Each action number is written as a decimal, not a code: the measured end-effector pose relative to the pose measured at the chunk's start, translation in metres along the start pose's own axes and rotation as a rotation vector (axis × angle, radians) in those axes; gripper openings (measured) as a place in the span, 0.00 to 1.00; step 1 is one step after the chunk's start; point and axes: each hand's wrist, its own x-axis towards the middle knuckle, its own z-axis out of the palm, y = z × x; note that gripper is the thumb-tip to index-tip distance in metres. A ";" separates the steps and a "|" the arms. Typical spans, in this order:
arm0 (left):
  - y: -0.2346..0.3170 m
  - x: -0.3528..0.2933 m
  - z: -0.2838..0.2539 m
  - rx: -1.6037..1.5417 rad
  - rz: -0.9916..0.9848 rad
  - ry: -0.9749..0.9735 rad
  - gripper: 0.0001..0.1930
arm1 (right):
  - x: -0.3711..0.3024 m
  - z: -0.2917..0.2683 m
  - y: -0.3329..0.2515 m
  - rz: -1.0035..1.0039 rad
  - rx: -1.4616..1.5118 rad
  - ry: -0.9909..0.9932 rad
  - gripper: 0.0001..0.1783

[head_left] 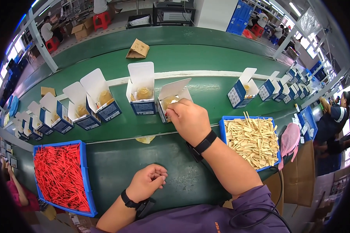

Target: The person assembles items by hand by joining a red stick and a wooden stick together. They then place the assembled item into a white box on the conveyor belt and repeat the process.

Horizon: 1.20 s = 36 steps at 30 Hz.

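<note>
My right hand [190, 118] reaches over an open blue-and-white carton [186, 93]. Its fingers are pinched at the carton's near side; what they hold, if anything, is hidden. A round yellowish translucent item [169, 101] shows inside that carton, partly behind my hand. Just to the left, another open carton [140, 75] holds a similar round item [144, 93]. My left hand [147, 180] is loosely curled above the green bench near me, with nothing visible in its fingers.
A blue tray [84, 165] of thin red sticks stands at left, another blue tray [280, 149] of flat pale wooden sticks at right. More open cartons [99, 91] line the green belt [206, 58]. Brown paper [138, 49] lies beyond; pink cloth [289, 139] hangs at right.
</note>
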 end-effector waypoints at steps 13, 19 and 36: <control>0.024 0.000 0.012 0.161 0.172 0.195 0.14 | 0.021 -0.008 0.024 -0.097 -0.014 -0.064 0.07; 0.072 -0.109 -0.049 0.752 0.307 0.663 0.13 | -0.030 -0.130 0.103 0.253 -0.199 -0.117 0.12; -0.022 -0.180 -0.297 1.415 -0.136 0.734 0.11 | -0.074 -0.188 0.172 0.468 -0.318 -0.082 0.10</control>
